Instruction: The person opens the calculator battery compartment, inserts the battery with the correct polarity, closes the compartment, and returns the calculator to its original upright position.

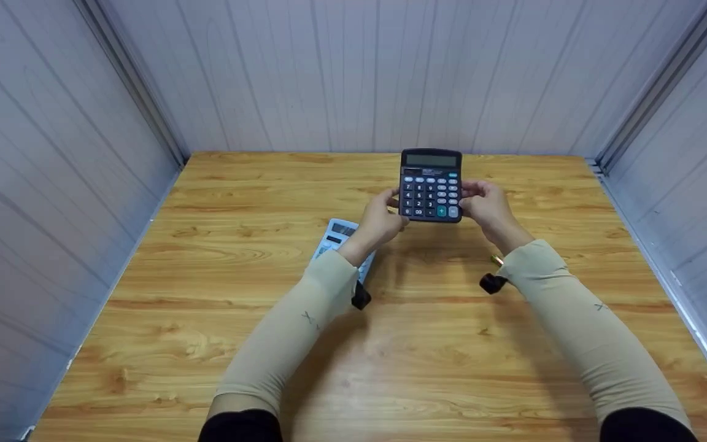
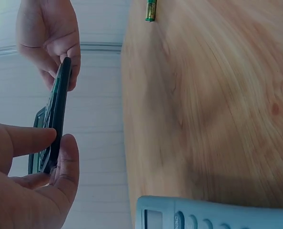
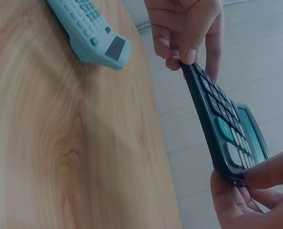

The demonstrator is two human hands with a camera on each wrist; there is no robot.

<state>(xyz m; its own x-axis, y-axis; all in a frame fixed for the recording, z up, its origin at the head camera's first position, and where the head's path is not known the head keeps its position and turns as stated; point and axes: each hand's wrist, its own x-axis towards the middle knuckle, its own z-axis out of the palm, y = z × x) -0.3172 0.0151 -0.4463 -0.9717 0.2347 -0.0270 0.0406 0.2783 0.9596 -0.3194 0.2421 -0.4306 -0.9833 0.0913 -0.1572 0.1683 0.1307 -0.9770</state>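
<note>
A black calculator (image 1: pixel 431 184) is held up above the table, its keys and display facing the head camera. My left hand (image 1: pixel 381 220) pinches its left edge between thumb and fingers. On the opposite edge, my right hand (image 1: pixel 487 207) grips it the same way. Both wrist views show the calculator (image 3: pixel 222 119) side-on, with a thumb on its front and fingers behind. A light blue calculator (image 1: pixel 342 228) lies on the table under my left wrist, which partly covers it; its display end shows in the left wrist view.
A green and gold battery (image 2: pixel 151 10) lies on the wooden table (image 1: pixel 237 245), mostly hidden by my right cuff in the head view. White panelled walls (image 1: pixel 304 73) enclose the table at the back and both sides.
</note>
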